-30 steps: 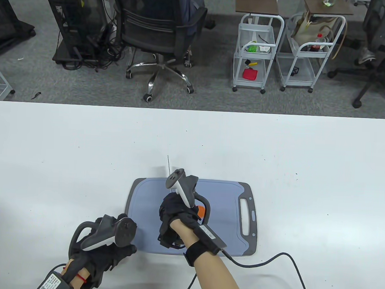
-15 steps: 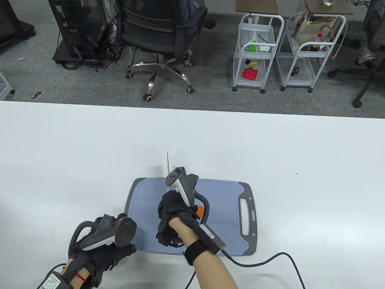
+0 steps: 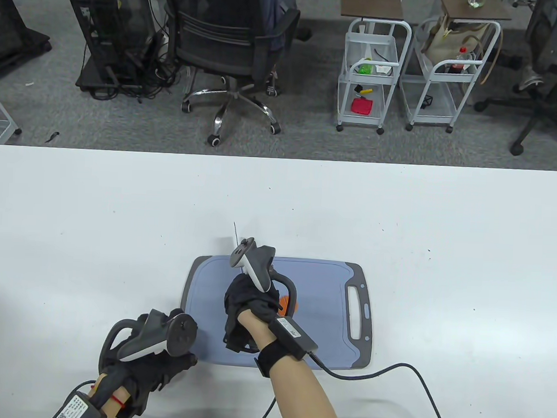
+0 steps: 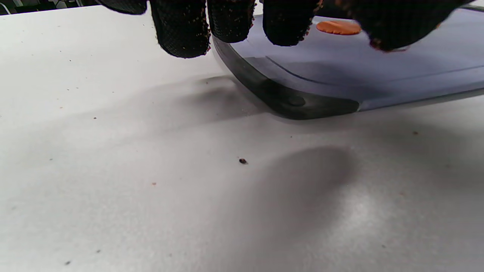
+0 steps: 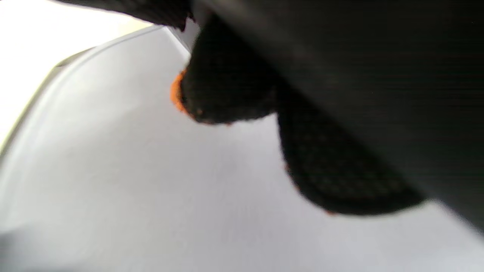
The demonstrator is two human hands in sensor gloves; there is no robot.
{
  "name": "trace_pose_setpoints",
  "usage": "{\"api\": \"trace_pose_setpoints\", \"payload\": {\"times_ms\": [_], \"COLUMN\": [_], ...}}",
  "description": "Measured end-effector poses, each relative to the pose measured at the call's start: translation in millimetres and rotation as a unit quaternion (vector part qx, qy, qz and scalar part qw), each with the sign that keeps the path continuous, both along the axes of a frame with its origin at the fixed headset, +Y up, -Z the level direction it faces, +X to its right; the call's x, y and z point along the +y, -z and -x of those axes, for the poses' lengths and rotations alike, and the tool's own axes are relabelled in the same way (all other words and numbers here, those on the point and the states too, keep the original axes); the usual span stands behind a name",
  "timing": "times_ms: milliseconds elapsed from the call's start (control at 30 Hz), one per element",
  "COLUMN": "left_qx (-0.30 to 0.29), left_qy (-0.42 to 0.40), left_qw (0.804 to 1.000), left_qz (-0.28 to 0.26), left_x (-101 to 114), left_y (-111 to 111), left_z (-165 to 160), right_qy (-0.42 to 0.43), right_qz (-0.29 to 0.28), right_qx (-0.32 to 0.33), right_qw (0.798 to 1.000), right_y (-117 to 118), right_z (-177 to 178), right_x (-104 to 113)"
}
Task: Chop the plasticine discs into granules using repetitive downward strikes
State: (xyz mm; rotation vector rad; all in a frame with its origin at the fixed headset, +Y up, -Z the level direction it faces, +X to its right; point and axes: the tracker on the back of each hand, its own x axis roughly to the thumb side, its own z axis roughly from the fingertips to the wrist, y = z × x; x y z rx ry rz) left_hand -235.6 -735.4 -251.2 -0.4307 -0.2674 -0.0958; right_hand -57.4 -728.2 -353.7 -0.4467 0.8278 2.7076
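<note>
Right hand [image 3: 249,304] fisted around knife [image 3: 235,235] handle, blade over board [image 3: 321,285]. Left hand [image 3: 147,365] steadies board corner, grip unclear. Orange disc [image 4: 338,27] soft, sticky; likely clings to blade.

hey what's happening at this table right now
A person in sensor gloves is chopping plasticine on a blue cutting board. The right hand grips a knife, seen edge-on, its thin blade pointing away past the board's far edge. An orange disc lies on the board, mostly hidden under that hand in the table view. The left hand rests at the board's near left corner, fingertips by its edge. No granules can be made out.
</note>
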Motion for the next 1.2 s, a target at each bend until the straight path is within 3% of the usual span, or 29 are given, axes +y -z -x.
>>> {"api": "trace_pose_setpoints", "payload": {"times_ms": [133,233,400,533,633,667,800,900,1033,1133,1200], "left_qx": [0.002,-0.001,-0.007,0.003,0.009,0.01,0.006,0.003,0.012,0.01,0.009], "left_qy": [0.006,0.014,0.01,-0.009,-0.006,0.0,0.01,0.002,-0.004,0.009,0.011], "left_qw": [1.0,1.0,1.0,1.0,1.0,1.0,1.0,1.0,1.0,1.0,1.0], "left_qz": [0.001,0.009,0.011,-0.008,-0.01,-0.005,0.004,0.002,-0.002,0.001,0.005], "left_x": [-1,-5,-4,5,4,2,-3,-1,2,0,-2], "left_y": [1,1,-1,0,2,3,3,2,4,4,4], "left_z": [1,-1,-3,2,5,5,3,2,6,6,5], "right_qy": [-0.039,-0.031,-0.028,0.036,-0.008,-0.016,-0.027,-0.021,0.015,-0.004,-0.016], "right_qz": [-0.009,-0.041,-0.006,-0.01,0.018,-0.01,-0.032,-0.004,-0.018,0.011,-0.027], "right_qx": [0.006,-0.007,-0.008,0.011,0.024,0.019,0.013,0.014,0.031,0.036,0.026], "right_qw": [0.999,0.999,1.0,0.999,1.0,1.0,0.999,1.0,0.999,0.999,0.999], "right_y": [-17,-6,15,-7,-15,-17,1,11,-6,-10,-8], "right_z": [2,6,8,-2,3,5,16,12,9,12,14], "right_x": [-11,-17,-9,2,-12,-11,-16,-7,8,-7,-13]}}
